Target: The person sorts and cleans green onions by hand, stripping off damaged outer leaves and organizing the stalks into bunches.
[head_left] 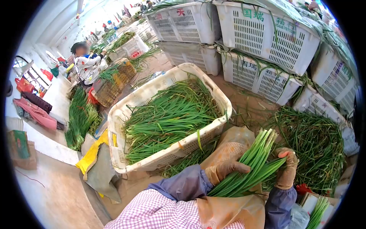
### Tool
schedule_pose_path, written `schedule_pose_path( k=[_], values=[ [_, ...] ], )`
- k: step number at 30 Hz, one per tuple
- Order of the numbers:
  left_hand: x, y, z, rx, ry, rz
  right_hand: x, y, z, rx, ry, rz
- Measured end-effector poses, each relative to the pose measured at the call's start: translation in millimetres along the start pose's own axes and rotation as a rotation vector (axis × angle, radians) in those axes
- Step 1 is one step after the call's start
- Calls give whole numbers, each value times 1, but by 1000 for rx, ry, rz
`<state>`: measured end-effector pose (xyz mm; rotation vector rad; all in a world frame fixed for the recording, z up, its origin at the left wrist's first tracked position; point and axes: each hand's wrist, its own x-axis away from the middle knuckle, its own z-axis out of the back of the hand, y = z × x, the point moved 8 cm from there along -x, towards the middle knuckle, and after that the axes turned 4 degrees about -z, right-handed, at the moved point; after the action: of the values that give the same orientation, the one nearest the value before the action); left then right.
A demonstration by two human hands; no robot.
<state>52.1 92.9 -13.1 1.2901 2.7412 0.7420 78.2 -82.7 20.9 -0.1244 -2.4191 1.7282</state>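
Observation:
A bunch of garlic chives (253, 162) lies slantwise over my lap, its pale cut ends pointing up and away. My left hand (228, 170), in a soiled brown glove, is closed around the bunch from the left; part of its grip is hidden behind the leaves. My right hand (286, 168), also gloved, with an orange fingertip showing, is closed at the right side of the bunch, pinching green leaves that bend towards it. In front of me stands a white plastic crate (171, 149) with many loose garlic chives (171, 118) in it.
Stacked white crates (263, 34) form a wall ahead and to the right. A heap of leaf scraps (309, 147) lies at my right. More chives (80, 118) rest on the floor at left, near a yellow cloth (93, 152). Another person (85, 63) sits farther back.

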Motion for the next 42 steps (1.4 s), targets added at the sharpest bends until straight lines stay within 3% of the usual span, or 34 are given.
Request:
schedule_pose_path(
  k=[1, 2, 3, 4, 6, 7, 8, 9, 11, 13, 14, 17, 19, 21, 25, 26, 27, 29, 31, 36, 39, 42],
  values=[
    [1, 10, -6, 7, 1, -20, -9, -11, 10, -64, -41, 94],
    [3, 49, -16, -575, -26, -303, -19, -21, 24, -128, -78, 182],
    [6, 62, -18, -852, -36, -431, -22, -30, 44, -184, -93, 261],
    [8, 75, -20, -1126, -9, -567, -28, -46, 86, -240, 114, 343],
    [-1, 58, -4, -821, -75, -450, -20, -96, 156, -195, 537, 564],
    [-1, 52, -9, -620, -98, -390, 0, -128, 163, 616, 756, 802],
    [-1, 44, -15, -419, -110, -331, -4, -130, 180, -142, 663, 659],
    [-1, 42, -16, -364, -86, -294, 2, -139, 161, 8, 643, 675],
    [1, 37, -20, -250, -34, -225, 2, -127, 98, 488, 482, 408],
    [-3, 31, -19, -191, -39, -211, -3, -72, 36, 361, 161, 64],
    [-5, 28, -16, -181, -49, -211, 0, -58, 12, 494, 124, -25],
    [-5, 18, -20, -251, -53, -70, -3, -13, -28, 145, -104, -181],
    [1, 15, -16, -291, -27, 0, -8, -1, -35, 61, -95, -186],
    [3, 22, -8, -369, 154, -81, -10, 1, -30, -9, -80, -182],
    [-11, 26, -11, -175, 26, -129, -5, 2, -23, 159, -201, -173],
    [-4, 20, -11, -159, 159, -99, -6, -1, -16, 136, -117, -214],
    [-5, 21, -7, -156, 160, -103, -7, -2, -9, 112, -32, -254],
    [-11, 16, -14, -207, -34, -28, -11, -2, -17, 85, -3, -180],
    [-11, 12, -13, -228, 13, -20, -11, -5, -38, 245, -156, -55],
    [-5, 32, -1, -121, 96, -220, -2, 10, -14, 78, -138, -299],
    [-3, 24, 4, 48, 96, -191, 9, 25, 3, -66, -87, -397],
    [-2, 15, 14, 63, 67, -91, 6, 23, 4, 7, -85, -293]
  ],
)
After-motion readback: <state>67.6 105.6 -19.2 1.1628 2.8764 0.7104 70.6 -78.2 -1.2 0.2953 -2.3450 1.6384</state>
